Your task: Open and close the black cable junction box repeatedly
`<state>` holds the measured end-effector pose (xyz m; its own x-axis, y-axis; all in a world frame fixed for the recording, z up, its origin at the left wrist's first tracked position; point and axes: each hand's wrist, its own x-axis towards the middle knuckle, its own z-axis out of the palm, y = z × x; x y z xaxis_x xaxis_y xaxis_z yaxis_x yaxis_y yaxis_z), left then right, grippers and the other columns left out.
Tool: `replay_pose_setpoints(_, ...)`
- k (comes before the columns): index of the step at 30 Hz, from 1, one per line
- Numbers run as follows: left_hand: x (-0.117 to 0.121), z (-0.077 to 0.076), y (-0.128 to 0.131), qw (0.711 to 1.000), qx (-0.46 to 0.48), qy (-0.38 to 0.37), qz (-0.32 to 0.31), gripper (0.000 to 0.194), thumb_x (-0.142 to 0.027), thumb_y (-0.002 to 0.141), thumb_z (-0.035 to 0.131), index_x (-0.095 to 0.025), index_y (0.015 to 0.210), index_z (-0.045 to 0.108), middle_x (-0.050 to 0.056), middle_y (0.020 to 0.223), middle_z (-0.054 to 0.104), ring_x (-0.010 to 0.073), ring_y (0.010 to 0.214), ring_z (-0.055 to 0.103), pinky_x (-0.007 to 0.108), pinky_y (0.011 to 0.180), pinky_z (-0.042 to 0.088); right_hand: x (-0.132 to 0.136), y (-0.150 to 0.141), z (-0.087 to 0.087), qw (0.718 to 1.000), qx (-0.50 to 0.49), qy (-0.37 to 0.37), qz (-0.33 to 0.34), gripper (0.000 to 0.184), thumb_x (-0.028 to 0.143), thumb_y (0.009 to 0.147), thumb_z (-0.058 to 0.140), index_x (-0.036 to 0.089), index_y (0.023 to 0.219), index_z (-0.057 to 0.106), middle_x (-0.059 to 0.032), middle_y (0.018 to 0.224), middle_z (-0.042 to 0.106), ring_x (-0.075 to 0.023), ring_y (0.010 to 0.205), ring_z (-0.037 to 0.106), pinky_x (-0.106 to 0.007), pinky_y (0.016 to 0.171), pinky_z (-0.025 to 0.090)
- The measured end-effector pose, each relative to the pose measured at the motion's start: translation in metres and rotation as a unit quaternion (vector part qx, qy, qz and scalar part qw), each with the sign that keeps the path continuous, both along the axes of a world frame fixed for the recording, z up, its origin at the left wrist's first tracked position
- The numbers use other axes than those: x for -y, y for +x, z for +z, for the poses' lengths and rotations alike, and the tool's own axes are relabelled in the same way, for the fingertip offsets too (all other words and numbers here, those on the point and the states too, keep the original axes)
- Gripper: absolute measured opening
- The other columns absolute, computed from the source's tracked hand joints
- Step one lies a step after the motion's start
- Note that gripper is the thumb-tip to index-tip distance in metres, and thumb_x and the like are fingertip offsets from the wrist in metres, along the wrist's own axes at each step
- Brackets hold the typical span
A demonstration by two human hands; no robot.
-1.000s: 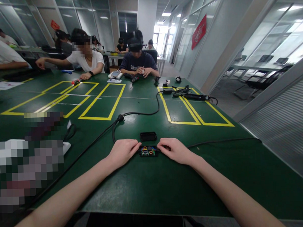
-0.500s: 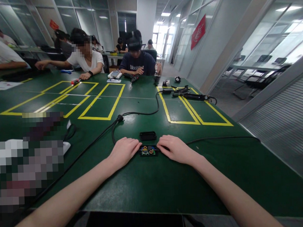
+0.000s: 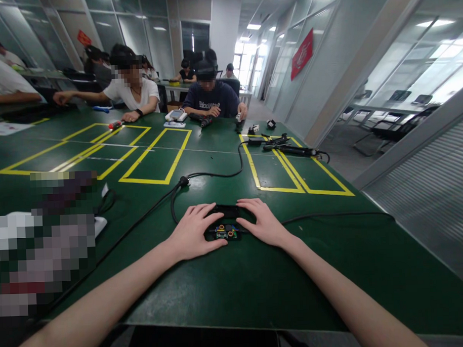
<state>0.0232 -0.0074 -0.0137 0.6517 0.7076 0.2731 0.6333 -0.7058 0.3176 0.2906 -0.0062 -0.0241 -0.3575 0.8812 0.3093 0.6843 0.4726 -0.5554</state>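
A small black plastic housing base (image 3: 236, 237) lies on the green table, holding a circuit board (image 3: 226, 232) with copper coils and a blue part. Just beyond it is a matching black cover (image 3: 228, 212), hollow side up. My left hand (image 3: 197, 230) is open at the left of both pieces; its thumb and index finger spread over the base's left end, and the other fingertips reach the cover's left end. My right hand (image 3: 261, 220) is also open, fingertips at the cover's far right corner and thumb near the base. Whether they press on the cover is hard to see.
A black cable (image 3: 339, 215) runs right from the housing; another cable with a plug (image 3: 183, 181) lies to the left. Yellow tape rectangles (image 3: 155, 158) mark the table. A black tool (image 3: 291, 149) lies at back right. People sit opposite, one near a power drill (image 3: 204, 121).
Both hands have left the two ends of the housing base and moved slightly forward to the cover, with their fingers spreading apart. The base and cover have hardly moved.
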Motion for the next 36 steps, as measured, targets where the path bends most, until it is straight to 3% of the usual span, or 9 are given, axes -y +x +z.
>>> replay_pose_setpoints(5, 0.000, -0.003, 0.000, 0.998, 0.046, -0.009, -0.042, 0.040, -0.040, 0.086, 0.079, -0.024, 0.122, 0.070, 0.016, 0.152, 0.055, 0.0341, 0.135, 0.056, 0.054, 0.112, 0.046, 0.004, -0.003, 0.011, 0.987, -0.104, -0.126, 0.001, 0.026, 0.023, 0.084, 0.068, 0.021, 0.110, 0.064, -0.0020, 0.097, 0.070, -0.0173, 0.082, 0.063, -0.033, 0.076, 0.052)
replay_pose_setpoints(7, 0.001, -0.002, 0.000, 0.997, 0.062, -0.020, -0.049, 0.036, -0.035, 0.085, 0.080, -0.023, 0.117, 0.070, 0.015, 0.148, 0.057, 0.0322, 0.128, 0.062, 0.050, 0.108, 0.050, 0.006, -0.005, 0.014, 0.977, -0.149, -0.153, 0.016, 0.021, 0.024, 0.085, 0.067, 0.020, 0.105, 0.062, -0.0022, 0.097, 0.071, -0.0163, 0.081, 0.064, -0.031, 0.073, 0.052)
replay_pose_setpoints(10, 0.002, 0.001, 0.000, 0.994, 0.091, -0.050, -0.040, 0.044, -0.032, 0.083, 0.081, -0.023, 0.122, 0.063, 0.012, 0.143, 0.057, 0.0275, 0.114, 0.068, 0.044, 0.098, 0.058, 0.008, -0.008, 0.016, 0.966, -0.197, -0.167, 0.033, 0.018, 0.025, 0.085, 0.067, 0.020, 0.102, 0.063, -0.0042, 0.100, 0.072, -0.0184, 0.090, 0.067, -0.034, 0.081, 0.056)
replay_pose_setpoints(16, 0.002, 0.003, 0.000, 0.985, 0.150, -0.079, -0.023, 0.058, -0.028, 0.080, 0.082, -0.027, 0.131, 0.054, 0.008, 0.134, 0.058, 0.0254, 0.113, 0.067, 0.039, 0.096, 0.060, 0.011, -0.010, 0.015, 0.964, -0.208, -0.152, 0.064, 0.020, 0.022, 0.086, 0.066, 0.021, 0.106, 0.069, -0.0055, 0.106, 0.072, -0.0203, 0.098, 0.070, -0.040, 0.095, 0.057)
replay_pose_setpoints(20, 0.003, 0.003, -0.001, 0.984, 0.157, -0.083, -0.026, 0.060, -0.026, 0.081, 0.082, -0.028, 0.134, 0.055, 0.008, 0.132, 0.057, 0.0243, 0.110, 0.067, 0.039, 0.097, 0.059, 0.015, -0.009, 0.019, 0.963, -0.212, -0.131, 0.104, 0.016, 0.022, 0.086, 0.067, 0.022, 0.101, 0.070, -0.0061, 0.108, 0.068, -0.0206, 0.099, 0.069, -0.040, 0.095, 0.058)
replay_pose_setpoints(24, 0.005, 0.005, 0.000, 0.984, 0.153, -0.077, -0.042, 0.054, -0.022, 0.081, 0.080, -0.027, 0.130, 0.059, 0.007, 0.128, 0.058, 0.0227, 0.108, 0.067, 0.036, 0.096, 0.058, 0.018, -0.008, 0.024, 0.971, -0.165, -0.099, 0.143, 0.017, 0.018, 0.081, 0.072, 0.022, 0.097, 0.070, -0.0071, 0.115, 0.066, -0.0223, 0.107, 0.066, -0.042, 0.100, 0.053)
replay_pose_setpoints(30, 0.005, 0.006, 0.000, 0.985, 0.150, -0.067, -0.057, 0.041, -0.021, 0.082, 0.079, -0.024, 0.121, 0.064, 0.008, 0.124, 0.064, 0.0233, 0.112, 0.066, 0.035, 0.098, 0.057, 0.019, -0.009, 0.025, 0.973, -0.156, -0.089, 0.147, 0.011, 0.022, 0.084, 0.076, 0.022, 0.089, 0.066, -0.0070, 0.111, 0.068, -0.0228, 0.104, 0.067, -0.042, 0.098, 0.051)
replay_pose_setpoints(36, 0.003, 0.003, -0.001, 0.983, 0.151, -0.043, -0.096, 0.023, -0.024, 0.089, 0.076, -0.021, 0.110, 0.067, 0.008, 0.115, 0.072, 0.0223, 0.107, 0.068, 0.035, 0.095, 0.057, 0.021, -0.011, 0.025, 0.974, -0.140, -0.075, 0.161, 0.018, 0.013, 0.080, 0.071, 0.022, 0.095, 0.067, -0.0064, 0.110, 0.066, -0.0225, 0.104, 0.066, -0.039, 0.096, 0.051)
